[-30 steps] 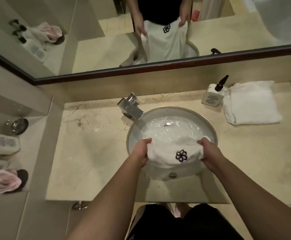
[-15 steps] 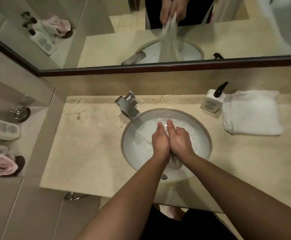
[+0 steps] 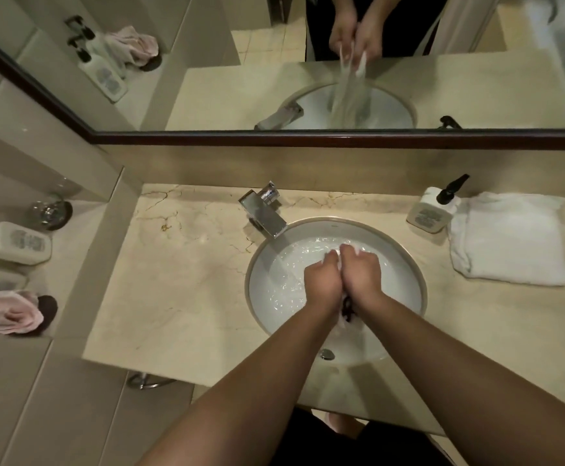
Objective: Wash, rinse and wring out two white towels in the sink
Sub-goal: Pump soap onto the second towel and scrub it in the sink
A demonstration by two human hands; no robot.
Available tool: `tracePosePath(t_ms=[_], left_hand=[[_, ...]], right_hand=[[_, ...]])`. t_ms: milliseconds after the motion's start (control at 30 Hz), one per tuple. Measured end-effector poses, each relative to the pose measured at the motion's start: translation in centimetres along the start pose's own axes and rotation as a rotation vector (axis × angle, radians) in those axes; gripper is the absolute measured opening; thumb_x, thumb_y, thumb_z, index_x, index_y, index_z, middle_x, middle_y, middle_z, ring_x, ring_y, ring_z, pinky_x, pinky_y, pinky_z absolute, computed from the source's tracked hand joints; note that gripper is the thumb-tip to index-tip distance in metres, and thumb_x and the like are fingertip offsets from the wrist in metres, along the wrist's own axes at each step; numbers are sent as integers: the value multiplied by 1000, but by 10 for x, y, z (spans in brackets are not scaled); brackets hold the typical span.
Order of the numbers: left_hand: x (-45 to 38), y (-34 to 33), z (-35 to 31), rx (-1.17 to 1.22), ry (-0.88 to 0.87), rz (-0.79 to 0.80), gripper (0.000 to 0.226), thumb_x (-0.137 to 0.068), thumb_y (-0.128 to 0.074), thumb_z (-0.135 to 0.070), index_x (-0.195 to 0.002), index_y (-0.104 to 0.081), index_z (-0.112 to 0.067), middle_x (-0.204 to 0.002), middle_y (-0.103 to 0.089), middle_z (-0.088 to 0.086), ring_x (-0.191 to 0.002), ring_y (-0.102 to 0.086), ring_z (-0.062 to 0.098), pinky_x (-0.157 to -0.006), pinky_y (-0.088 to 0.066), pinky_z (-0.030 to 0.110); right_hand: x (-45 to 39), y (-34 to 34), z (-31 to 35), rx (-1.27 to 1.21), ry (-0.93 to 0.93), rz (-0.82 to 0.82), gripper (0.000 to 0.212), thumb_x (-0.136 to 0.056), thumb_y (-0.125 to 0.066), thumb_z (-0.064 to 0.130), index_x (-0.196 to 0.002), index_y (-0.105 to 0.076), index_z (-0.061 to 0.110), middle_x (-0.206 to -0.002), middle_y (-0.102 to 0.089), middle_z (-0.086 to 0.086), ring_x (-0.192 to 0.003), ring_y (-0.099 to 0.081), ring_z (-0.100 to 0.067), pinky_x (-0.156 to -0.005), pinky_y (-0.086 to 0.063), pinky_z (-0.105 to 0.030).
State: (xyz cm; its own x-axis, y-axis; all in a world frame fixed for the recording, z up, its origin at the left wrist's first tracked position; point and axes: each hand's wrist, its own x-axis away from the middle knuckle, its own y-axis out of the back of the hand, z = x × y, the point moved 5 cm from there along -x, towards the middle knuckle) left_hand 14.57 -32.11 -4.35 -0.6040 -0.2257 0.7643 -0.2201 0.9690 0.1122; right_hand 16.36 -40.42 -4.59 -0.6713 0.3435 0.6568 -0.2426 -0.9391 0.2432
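The sink (image 3: pixel 408 264) is white inside with a pale grey rim. The wet towel (image 3: pixel 350 322) in it is white with a black flower mark. The countertop (image 3: pixel 190 280) is cream with thin brown cracks like veins. At the countertop's far right corner lies a plain white folded towel (image 3: pixel 509 238). Just beside it is a white soap bottle (image 3: pixel 430 210) with a black pump and a grey label. The tap (image 3: pixel 264 213) is shiny silver. The mirror frame (image 3: pixel 341 139) is dark red-brown. At the left edge, a pink cloth (image 3: pixel 5 316).
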Motion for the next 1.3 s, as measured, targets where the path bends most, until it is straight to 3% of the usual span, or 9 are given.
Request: tracePosePath(t_ms=[100,233,467,633,767,900,1067,1200,1300], left_hand=[[-5,6,-5,10,-29,-46,39,-99,-52,-30,-69,-64,-9,-64,-65,7,-67,-64,25,-65,-51,31],[-14,22,-12,241,163,-104,33,-98,-54,-33,-101,-67,-3,-93,-71,12,-88,-68,30,-91,-54,40],[-4,4,-22,134,-5,0,35,-101,-50,-31,-79,-65,-8,-79,-70,12,-79,-69,31,-73,-51,31],[0,11,-26,186,92,-35,33,-103,-47,-32,-104,-63,-3,-89,-65,12,-71,-60,22,-69,-48,29],[8,-2,-19,70,-30,44,36,-102,-49,-27,-71,-58,-10,-70,-60,10,-67,-58,22,-64,-44,28],[-2,16,-28,71,-52,-81,37,-103,-46,-26,-72,-56,-7,-64,-58,5,-63,-57,19,-58,-42,25],[12,2,-14,43,-59,29,40,-103,-47,-31,-67,-50,-13,-60,-50,5,-62,-51,20,-61,-40,28],[-2,15,-19,180,3,-39,39,-104,-43,-39,-95,-64,-8,-88,-65,7,-81,-64,23,-76,-51,30],[-17,31,-13,155,131,-116,48,-102,-45,-45,-123,-56,-3,-115,-66,10,-103,-65,33,-82,-53,35]], right_hand=[[4,-5,-4,-92,-82,21,31,-90,-55,28,-76,-63,1,-69,-65,-20,-64,-65,-34,-61,-50,-38],[27,-22,-9,0,-24,143,30,-91,-56,30,-80,-64,3,-68,-65,-12,-67,-66,-29,-62,-49,-31],[-6,-7,2,-198,-124,-16,26,-91,-54,30,-82,-62,6,-73,-68,-11,-68,-66,-31,-65,-51,-36],[10,-15,-6,-29,-42,15,42,-83,-55,49,-92,-66,9,-85,-72,-13,-79,-70,-32,-77,-58,-41],[-2,6,2,-188,-81,-63,30,-94,-55,34,-83,-61,6,-67,-64,-7,-68,-64,-29,-65,-48,-33],[22,-13,-10,-102,-32,39,39,-91,-56,41,-84,-65,5,-74,-70,-14,-73,-69,-30,-72,-55,-40],[-2,3,-5,-181,-60,-90,42,-93,-54,40,-100,-65,0,-76,-66,-12,-71,-66,-30,-64,-50,-35],[-6,-3,-19,-255,-131,26,56,-85,-59,50,-117,-59,4,-97,-70,-12,-83,-69,-30,-80,-55,-39],[-7,11,-15,-179,-81,70,57,-73,-76,50,-104,-65,3,-95,-72,-18,-85,-71,-35,-83,-58,-46]])
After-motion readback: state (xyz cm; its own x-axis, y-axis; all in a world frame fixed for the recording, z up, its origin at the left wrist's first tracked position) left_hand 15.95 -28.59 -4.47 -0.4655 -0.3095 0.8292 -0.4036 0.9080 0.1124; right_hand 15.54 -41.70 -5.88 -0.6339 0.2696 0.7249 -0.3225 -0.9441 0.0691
